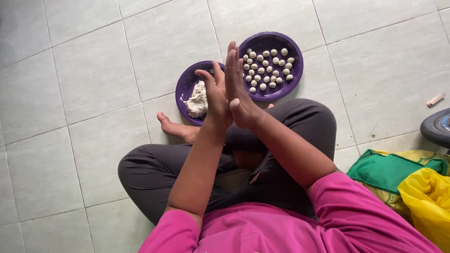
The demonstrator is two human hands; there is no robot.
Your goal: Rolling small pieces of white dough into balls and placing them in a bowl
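I sit cross-legged on a tiled floor. My left hand (213, 96) and my right hand (237, 82) are pressed palm to palm, fingers pointing away from me, held above my knees. Whatever lies between the palms is hidden. Just beyond my left hand a purple plate (182, 86) holds a lump of pale dough (197, 100). To its right a second purple plate (297, 60) carries several small round dough balls (268, 65). Neither hand touches a plate.
My bare foot (176, 127) rests beside the dough plate. At the right lie a green cloth (393, 169), a yellow bag (429, 197), a dark round object (438, 126) at the frame's edge and a small pale stick (436, 99).
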